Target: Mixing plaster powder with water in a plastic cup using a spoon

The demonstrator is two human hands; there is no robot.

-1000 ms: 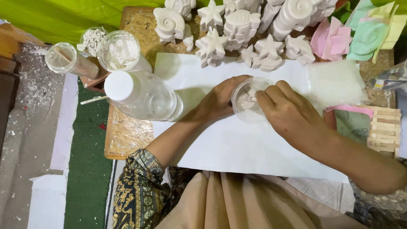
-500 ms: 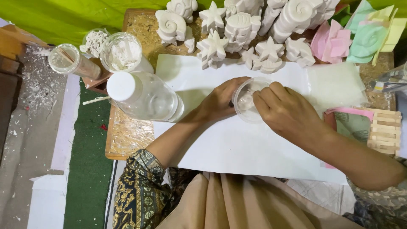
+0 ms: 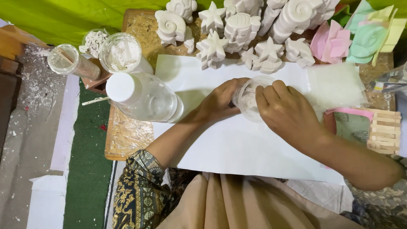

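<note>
Both hands meet on a small clear plastic cup (image 3: 249, 98) that stands upright on a white paper sheet (image 3: 237, 144). The left hand (image 3: 220, 101) wraps the cup's left wall, fingers curled round it and closed on it. The right hand (image 3: 285, 113) comes in from the other side, fingertips pinched over the cup's mouth; a thin pale stick seems to run from those fingers into the cup, though it is too small to be sure of, so what that hand grips cannot be told for certain. The cup's contents look whitish and cloudy.

The cup's long axis runs straight up toward the camera, with its open mouth on top. It sits between the two hands — neither is nearer, both touch it.

Left of the grip, well apart, a large clear bottle with a white cap (image 3: 142, 96) lies tilted on the sheet's edge. Beyond that stand two open jars of white powder (image 3: 121, 53) and a narrower clear jar (image 3: 68, 61). Just past the cup, away from the body, a row of white plaster casts — stars, shells, a fish (image 3: 237, 32) — crowds the wooden board (image 3: 127, 133). To the right lie pink and green moulds (image 3: 352, 40) and a small slatted wooden piece (image 3: 383, 131). The open room lies toward the body, on bare paper.
</note>
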